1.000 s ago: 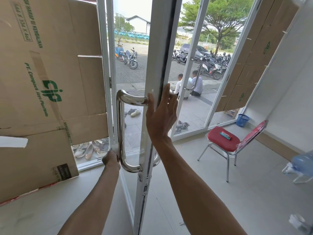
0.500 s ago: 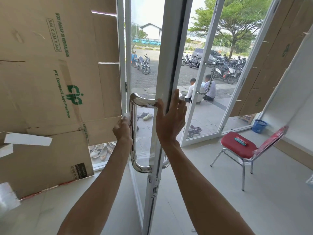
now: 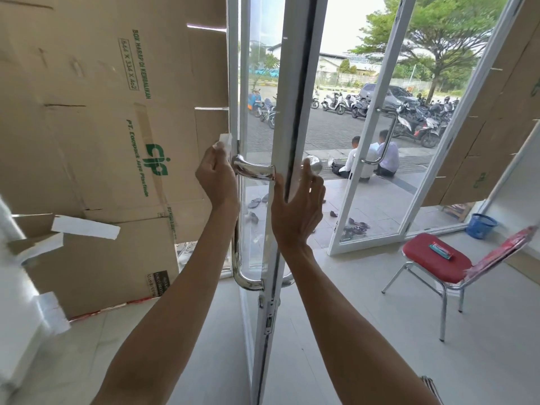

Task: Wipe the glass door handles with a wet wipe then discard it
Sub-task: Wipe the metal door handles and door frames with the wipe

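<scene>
Pinching a white folded wet wipe (image 3: 225, 142), your left hand (image 3: 217, 179) works the curved chrome door handle (image 3: 252, 171), top bend just right of its fingers. Right hand (image 3: 296, 211) fingers, straight and spread, brace the white-framed glass door (image 3: 295, 83) edge. A swing could trap them.

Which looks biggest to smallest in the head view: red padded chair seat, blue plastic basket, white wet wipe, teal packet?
1. red padded chair seat
2. blue plastic basket
3. white wet wipe and teal packet: alike, wipe partly hidden by left hand, unranked.
</scene>
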`<state>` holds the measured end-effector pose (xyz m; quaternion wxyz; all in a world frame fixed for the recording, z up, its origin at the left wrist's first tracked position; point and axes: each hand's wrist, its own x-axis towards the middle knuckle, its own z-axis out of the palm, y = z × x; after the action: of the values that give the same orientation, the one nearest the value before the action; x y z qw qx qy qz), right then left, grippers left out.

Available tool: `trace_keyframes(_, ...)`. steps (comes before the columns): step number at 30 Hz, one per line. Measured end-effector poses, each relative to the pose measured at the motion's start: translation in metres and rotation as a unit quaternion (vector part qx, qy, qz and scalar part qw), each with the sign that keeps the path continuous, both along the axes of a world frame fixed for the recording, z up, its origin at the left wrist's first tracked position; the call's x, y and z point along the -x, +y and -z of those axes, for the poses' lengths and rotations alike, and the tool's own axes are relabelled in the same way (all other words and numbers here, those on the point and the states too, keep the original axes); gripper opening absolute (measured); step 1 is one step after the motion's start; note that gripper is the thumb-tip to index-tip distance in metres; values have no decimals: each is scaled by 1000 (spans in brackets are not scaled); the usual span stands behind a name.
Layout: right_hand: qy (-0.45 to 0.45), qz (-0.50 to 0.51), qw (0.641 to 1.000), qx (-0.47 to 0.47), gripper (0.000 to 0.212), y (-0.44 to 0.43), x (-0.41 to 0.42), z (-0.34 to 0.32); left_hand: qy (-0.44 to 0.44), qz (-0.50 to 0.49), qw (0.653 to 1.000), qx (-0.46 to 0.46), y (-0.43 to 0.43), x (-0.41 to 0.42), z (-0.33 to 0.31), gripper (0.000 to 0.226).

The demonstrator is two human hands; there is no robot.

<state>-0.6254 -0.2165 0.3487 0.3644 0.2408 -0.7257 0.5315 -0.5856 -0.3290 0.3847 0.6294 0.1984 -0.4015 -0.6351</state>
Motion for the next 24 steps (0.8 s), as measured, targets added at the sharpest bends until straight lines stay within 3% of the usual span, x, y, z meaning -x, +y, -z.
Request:
trace_keyframes(9, 45, -80, 996, -16, 55, 36, 18, -8, -10, -68, 994, 88, 60, 3, -23, 16)
trace_keyframes(16, 73, -131, 989, -1, 50, 73, 42, -23, -55, -140, 968, 199, 133, 24, -26, 17)
trace_keyframes(24, 123, -277, 953, -14, 55, 84, 73, -22, -137, -158, 935, 287, 158, 56, -4, 19)
